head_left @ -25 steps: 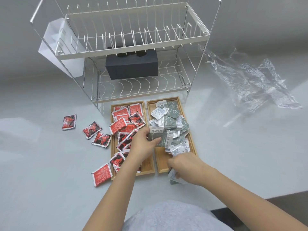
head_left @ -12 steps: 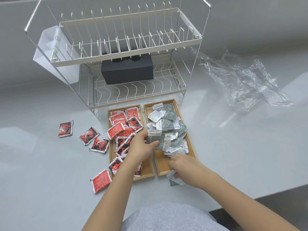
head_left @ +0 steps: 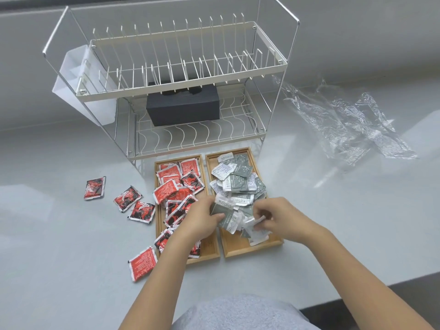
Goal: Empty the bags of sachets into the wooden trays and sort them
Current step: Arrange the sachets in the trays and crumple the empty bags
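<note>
On the pale grey desk point(head_left: 59, 234), just in front of a white wire dish rack point(head_left: 181, 91), two wooden trays lie side by side and touching: the left tray point(head_left: 209, 252) is heaped with red sachets point(head_left: 171, 184), the right tray point(head_left: 240, 250) with grey and white sachets point(head_left: 238, 179). Over the near half of the right tray both hands meet. The left hand point(head_left: 200, 222) has its fingers curled around a small stack of grey sachets point(head_left: 226, 213), thumb on top; the right hand point(head_left: 283, 217) pinches a crumpled white sachet point(head_left: 256, 221) between thumb and fingertips (how many it holds is hard to tell). Four red sachets lie loose on the desk left of the trays: one far out point(head_left: 94, 188), two overlapping nearer the tray point(head_left: 134, 206), and one by the left tray's near corner point(head_left: 142, 263). A black box point(head_left: 183, 108) sits on the rack's lower shelf, a translucent white cup point(head_left: 76, 84) hangs at the rack's left end, and crumpled clear plastic bags point(head_left: 345, 122) lie on the desk well to the right.
</note>
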